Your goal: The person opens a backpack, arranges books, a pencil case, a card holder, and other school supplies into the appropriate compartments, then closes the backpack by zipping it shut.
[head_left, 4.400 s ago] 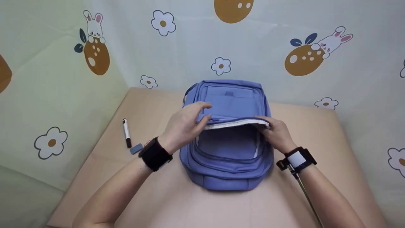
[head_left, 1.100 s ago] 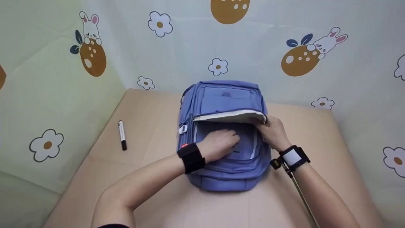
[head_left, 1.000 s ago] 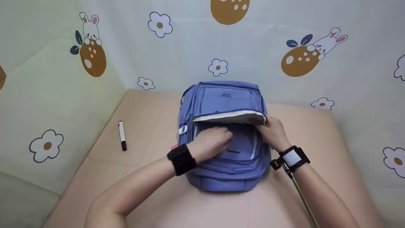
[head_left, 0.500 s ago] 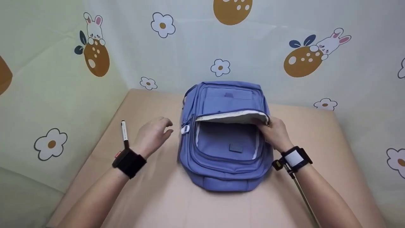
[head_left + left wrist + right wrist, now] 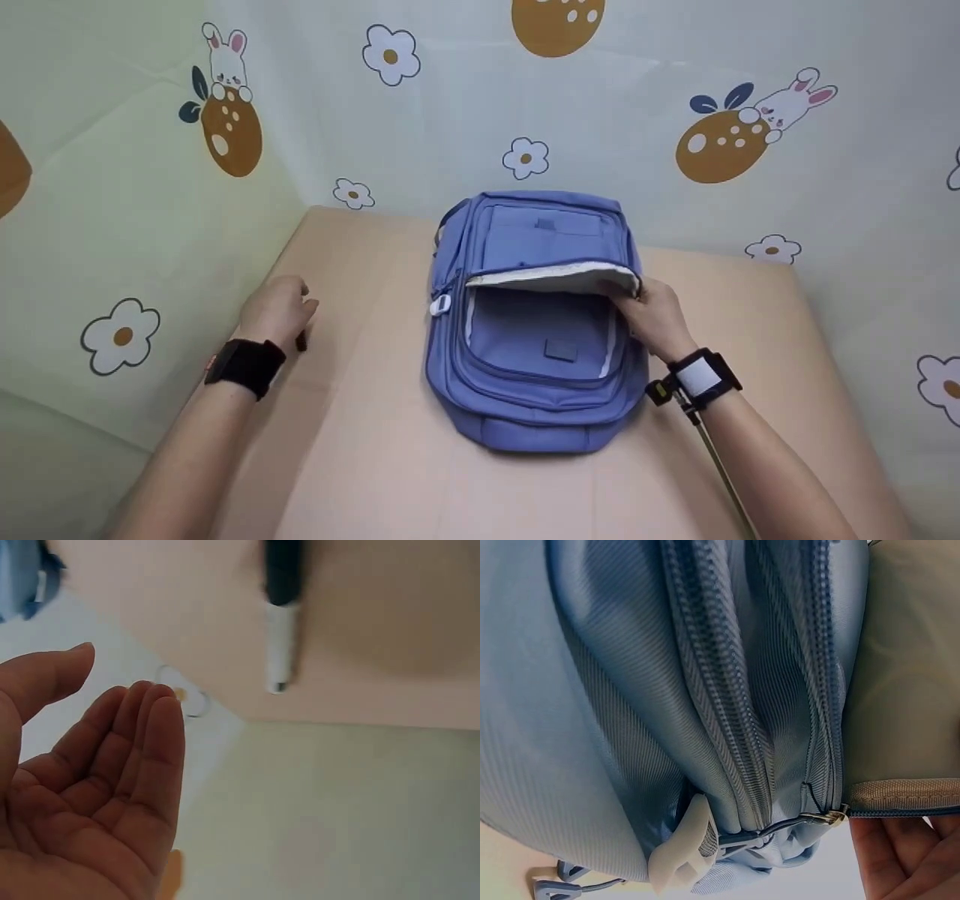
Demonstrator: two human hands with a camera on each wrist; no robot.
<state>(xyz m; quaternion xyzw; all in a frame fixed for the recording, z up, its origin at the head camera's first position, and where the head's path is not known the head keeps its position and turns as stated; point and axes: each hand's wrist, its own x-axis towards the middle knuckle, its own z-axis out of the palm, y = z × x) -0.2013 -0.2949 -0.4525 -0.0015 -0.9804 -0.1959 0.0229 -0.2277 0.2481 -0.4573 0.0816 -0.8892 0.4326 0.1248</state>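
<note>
A blue backpack [image 5: 551,244] lies front side up, its front pocket unzipped. My right hand [image 5: 660,319] grips the right side of the pocket's pale-lined flap [image 5: 555,276], lifting it; in the right wrist view its fingers [image 5: 881,855] are at the zipper edge. Inside the pocket lies a small blue-grey rectangular block [image 5: 561,350]. My left hand [image 5: 276,311] is above the table's left side, over a marker [image 5: 281,637] with a white body and dark cap. The left wrist view shows its fingers loosely bent, holding nothing, apart from the marker. From above the hand hides most of the marker.
The table [image 5: 390,465] has a peach cover. A pale curtain [image 5: 450,97] with rabbits and flowers rises behind it and on the left. A white buckle [image 5: 440,304] sits on the backpack's left side. A cable [image 5: 727,472] runs down from the right wrist.
The blue-grey block was beside the marker and is now inside the pocket. My left hand left the pocket and moved left over the marker. My right hand keeps hold of the flap.
</note>
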